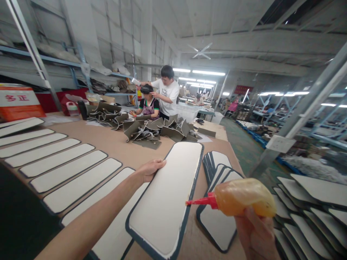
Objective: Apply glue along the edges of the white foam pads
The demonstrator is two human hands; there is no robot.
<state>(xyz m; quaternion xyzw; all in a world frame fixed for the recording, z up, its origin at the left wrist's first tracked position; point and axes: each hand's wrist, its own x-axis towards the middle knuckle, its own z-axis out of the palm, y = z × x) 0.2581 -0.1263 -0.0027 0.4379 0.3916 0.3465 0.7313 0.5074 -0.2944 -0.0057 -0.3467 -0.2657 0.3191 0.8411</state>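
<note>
My left hand (150,169) grips the left edge of a long white panel (165,195) with rounded corners and a dark border. The panel is raised and tilted over the table. In my right hand (256,231) is a squeeze bottle (244,196) of amber liquid, lying sideways with its red nozzle pointing left. The nozzle tip is at the panel's right border, where a pale wet-looking line runs along the edge. Whether the tip touches the panel I cannot tell.
Similar panels (70,169) lie in a row on the brown table (114,141) at left. More are stacked (219,220) beneath the bottle and at far right (311,216). Folded olive pieces (162,128) are heaped at the back. Beyond them, one person (168,92) stands behind another, seated.
</note>
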